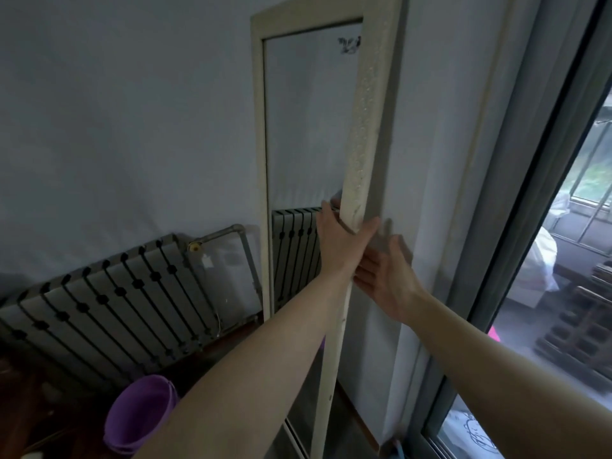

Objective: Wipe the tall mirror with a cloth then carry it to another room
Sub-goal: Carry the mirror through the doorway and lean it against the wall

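The tall mirror [308,127] stands upright against the pale wall [116,111], in the corner beside the sliding glass door [546,226]. Its cream frame has a raised, patterned right edge, and the glass reflects the wall, a dark mark near the top and part of the radiator.

The left hand [341,240] is wrapped around the right side of the frame at mid-height: fingers on the glass side, thumb hooked over the outer edge, so this grip is closed on the frame. The right hand [387,279] sits just below and to the right of it, palm turned toward the frame's outer edge, fingers spread and loose. It is blurred, and whether it touches the frame cannot be told; its grip is wide, holding nothing. Both forearms reach up from the lower part of the view, the left one crossing in front of the mirror's lower half.

To the left, a dark ribbed radiator [116,309] runs along the wall, its pipe [231,233] rising just beside the mirror's left edge. A purple bucket [139,415] sits on the dark floor below the radiator, near the mirror's foot.
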The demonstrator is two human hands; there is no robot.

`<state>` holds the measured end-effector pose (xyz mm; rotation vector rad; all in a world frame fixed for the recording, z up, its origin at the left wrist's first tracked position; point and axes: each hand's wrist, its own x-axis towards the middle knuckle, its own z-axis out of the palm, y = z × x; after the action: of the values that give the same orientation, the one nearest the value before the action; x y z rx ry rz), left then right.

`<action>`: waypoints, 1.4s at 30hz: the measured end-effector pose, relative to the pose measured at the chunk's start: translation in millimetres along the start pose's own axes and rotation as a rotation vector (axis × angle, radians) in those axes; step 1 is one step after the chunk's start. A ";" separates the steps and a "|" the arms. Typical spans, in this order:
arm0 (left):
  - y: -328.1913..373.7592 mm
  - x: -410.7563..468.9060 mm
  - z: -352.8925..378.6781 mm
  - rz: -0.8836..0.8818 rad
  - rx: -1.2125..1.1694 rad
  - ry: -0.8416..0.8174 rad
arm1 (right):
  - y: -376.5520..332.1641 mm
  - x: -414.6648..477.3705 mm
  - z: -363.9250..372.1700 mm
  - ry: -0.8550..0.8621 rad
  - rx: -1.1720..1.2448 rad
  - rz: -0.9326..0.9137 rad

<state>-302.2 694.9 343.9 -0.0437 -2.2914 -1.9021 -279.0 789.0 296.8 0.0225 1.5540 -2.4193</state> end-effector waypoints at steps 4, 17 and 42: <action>7.6 3.1 -3.7 0.031 0.070 0.163 | 4.9 1.0 6.7 -0.063 0.038 0.061; -2.7 -22.5 -97.9 0.094 0.086 0.236 | 12.4 24.0 38.6 -0.027 -0.219 0.063; -24.0 10.2 -311.5 0.120 -0.174 0.154 | 44.0 121.2 169.7 -0.220 -0.461 0.092</action>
<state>-282.2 384.7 377.0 -0.0534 -1.9762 -1.9642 -363.9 594.1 311.1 -0.2457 1.9104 -1.8713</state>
